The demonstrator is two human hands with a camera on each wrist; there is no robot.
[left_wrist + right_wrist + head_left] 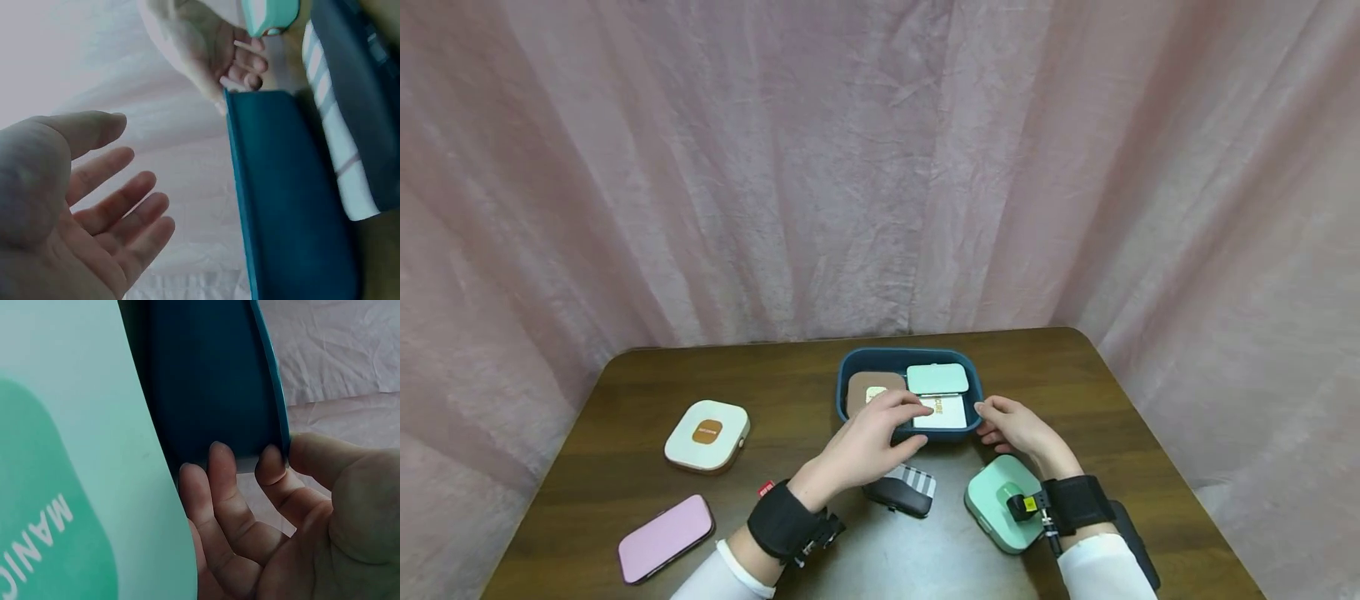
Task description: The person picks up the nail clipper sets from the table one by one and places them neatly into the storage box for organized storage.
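A dark blue rectangular bin [868, 360] stands near the back of the table. In it lie a brown case [867, 383], a mint-green box [937, 377] and a white box [951, 414] with gold lettering. My left hand [867, 446] hovers over the bin's front edge with relaxed, spread fingers and nothing in its grasp. At the bin's right end, my right hand [1018, 427] pinches the rim between thumb and index finger; the right wrist view shows the other fingertips against the outer wall. Beneath the right wrist is a mint-green manicure case [150, 487].
Between the arms lies a black object [898, 497] with a striped part. On the left are a white rounded case [688, 442] with a brown label and a pink phone-shaped object [664, 540]. Something small and red [766, 487] shows beside the left wrist. A pink curtain [850, 167] hangs behind.
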